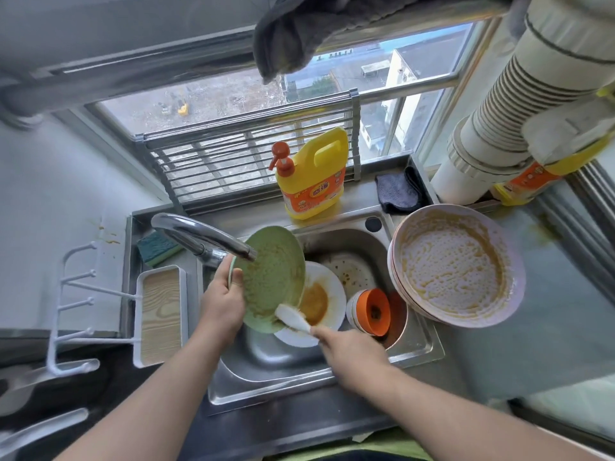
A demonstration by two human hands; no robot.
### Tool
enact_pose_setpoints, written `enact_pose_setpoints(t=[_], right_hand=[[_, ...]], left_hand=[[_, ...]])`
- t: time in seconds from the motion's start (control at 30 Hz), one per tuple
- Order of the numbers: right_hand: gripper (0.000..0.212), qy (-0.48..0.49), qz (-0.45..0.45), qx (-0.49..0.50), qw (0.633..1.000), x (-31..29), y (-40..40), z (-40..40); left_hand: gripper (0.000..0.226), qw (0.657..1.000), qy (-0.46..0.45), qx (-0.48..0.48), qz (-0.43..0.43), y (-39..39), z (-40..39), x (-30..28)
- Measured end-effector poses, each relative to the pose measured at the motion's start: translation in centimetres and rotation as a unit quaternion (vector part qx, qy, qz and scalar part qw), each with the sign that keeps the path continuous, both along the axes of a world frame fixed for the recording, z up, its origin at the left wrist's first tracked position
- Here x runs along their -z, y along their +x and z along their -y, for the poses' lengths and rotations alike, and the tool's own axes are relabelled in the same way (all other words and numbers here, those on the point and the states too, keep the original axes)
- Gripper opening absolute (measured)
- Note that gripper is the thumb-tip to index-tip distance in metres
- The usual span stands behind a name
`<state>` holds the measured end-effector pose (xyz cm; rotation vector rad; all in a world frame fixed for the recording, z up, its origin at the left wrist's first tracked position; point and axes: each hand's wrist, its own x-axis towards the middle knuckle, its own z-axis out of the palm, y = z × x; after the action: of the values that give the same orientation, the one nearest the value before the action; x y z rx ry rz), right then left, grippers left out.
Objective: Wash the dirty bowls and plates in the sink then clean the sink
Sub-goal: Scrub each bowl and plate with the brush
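My left hand point(222, 299) grips the left rim of a green plate point(274, 271), tilted on edge over the steel sink point(299, 371) under the faucet point(203, 239). The plate's face is smeared with yellow-brown residue. My right hand point(346, 349) holds a white brush point(293, 319) whose head touches the plate's lower edge. Below in the basin lie a white plate point(327, 296) with orange sauce, another dirty plate point(354, 269) and an orange-and-white bowl point(371, 311) on its side.
A stack of pinkish bowls point(456, 269) coated in soapy yellow residue rests on the sink's right rim. Yellow detergent bottle point(311, 174) stands behind the sink, a dark cloth point(397, 193) beside it. A green sponge point(158, 249) and a white tray point(161, 316) sit left.
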<state>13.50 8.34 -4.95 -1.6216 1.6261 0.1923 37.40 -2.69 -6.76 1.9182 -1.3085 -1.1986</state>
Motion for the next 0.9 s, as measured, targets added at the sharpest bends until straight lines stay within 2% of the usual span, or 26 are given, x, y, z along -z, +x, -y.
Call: enact_pose_setpoints(t=[0.13, 0.3, 0.37, 0.43, 0.57, 0.67, 0.73, 0.8, 0.83, 0.87, 0.9], right_hand=[[0.027, 0.007, 0.136, 0.057, 0.989, -2.0, 2.4, -0.7], [0.023, 0.002, 0.227, 0.167, 0.959, -2.8, 2.8, 2.5], [0.019, -0.003, 0.251, 0.239, 0.938, -1.9, 2.9, 4.1], [0.018, 0.003, 0.258, 0.266, 0.929, -1.6, 3.0, 4.8], [0.013, 0.098, 0.321, 0.283, 0.899, -2.8, 4.1, 1.7], [0.017, 0.107, 0.328, 0.351, 0.871, -2.3, 5.0, 2.8], [0.021, 0.121, 0.321, 0.448, 0.825, -1.2, 4.8, 5.4], [0.027, 0.161, 0.313, 0.584, 0.731, -0.2, 3.7, 7.5], [0.03, 0.172, 0.31, 0.623, 0.697, 0.3, 3.5, 7.7], [0.031, 0.175, 0.313, 0.638, 0.681, 0.5, 3.7, 7.5], [0.03, 0.171, 0.316, 0.631, 0.688, 0.2, 4.2, 7.2]], left_hand=[[0.04, 0.988, 0.012, -0.111, -0.106, -2.1, -1.5, 1.0], [0.042, 0.95, 0.072, -0.18, -0.245, -4.8, -2.9, 0.5], [0.045, 0.947, 0.084, -0.169, -0.258, -5.7, -3.0, 0.1], [0.043, 0.946, 0.094, -0.159, -0.265, -6.5, -3.0, -0.3], [0.042, 0.95, 0.095, -0.173, -0.244, -6.1, -1.9, -0.2], [0.036, 0.976, 0.072, -0.127, -0.164, -6.0, -2.9, 0.7], [0.038, 0.99, 0.061, -0.096, -0.081, -6.1, -4.2, 1.3], [0.038, 0.996, 0.035, -0.077, -0.031, -6.5, -5.0, 1.4], [0.039, 0.997, 0.026, -0.071, -0.023, -6.8, -5.3, 1.3], [0.039, 0.997, 0.021, -0.068, -0.019, -7.1, -5.3, 1.3], [0.04, 0.998, 0.021, -0.063, -0.017, -7.4, -5.3, 1.3]])
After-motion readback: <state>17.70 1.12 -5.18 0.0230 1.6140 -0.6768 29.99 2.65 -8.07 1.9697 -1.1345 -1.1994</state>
